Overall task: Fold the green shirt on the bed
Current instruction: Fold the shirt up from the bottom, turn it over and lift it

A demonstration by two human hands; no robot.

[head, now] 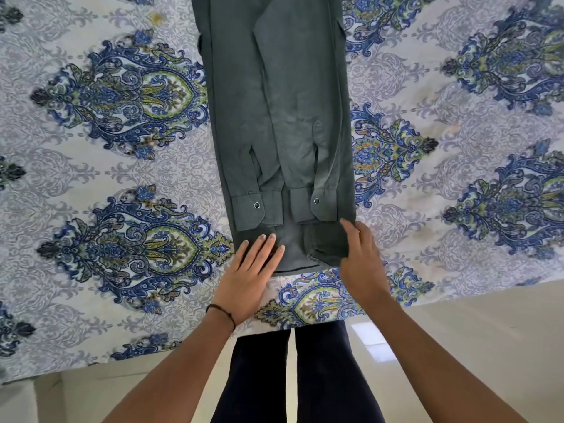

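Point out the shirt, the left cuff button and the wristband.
shirt [238,87], head view, on the flat body panel.
left cuff button [257,205], head view, on the snap itself.
wristband [224,312], head view, on the dark cord at the left wrist.

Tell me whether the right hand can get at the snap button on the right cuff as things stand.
Probably yes. The right hand rests on the green shirt at its near hem, just below the right cuff's snap button, and nothing lies between them.
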